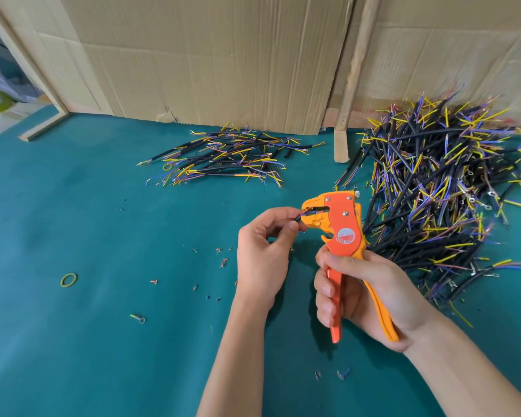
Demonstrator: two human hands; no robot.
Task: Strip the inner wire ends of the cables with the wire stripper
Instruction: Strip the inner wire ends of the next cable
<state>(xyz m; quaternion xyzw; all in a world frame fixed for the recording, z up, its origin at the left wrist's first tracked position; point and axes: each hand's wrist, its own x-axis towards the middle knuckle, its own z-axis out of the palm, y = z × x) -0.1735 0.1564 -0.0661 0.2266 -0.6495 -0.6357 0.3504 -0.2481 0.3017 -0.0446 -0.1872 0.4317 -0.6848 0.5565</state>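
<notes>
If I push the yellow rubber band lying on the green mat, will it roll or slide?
The rubber band lies flat, so it probably slides rather than rolls. It looks thin, so likely very light and floppy. The mat looks felt-like, so it may drag.

Matt green cloth table (73, 206) — creased cardboard (208, 55) behind.

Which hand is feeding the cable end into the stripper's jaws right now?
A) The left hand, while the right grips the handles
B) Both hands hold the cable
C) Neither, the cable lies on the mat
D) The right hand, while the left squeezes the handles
A: the left hand pinches the black cable end at the mouth of the orange wire stripper, while the right hand is wrapped round its handles.
</notes>
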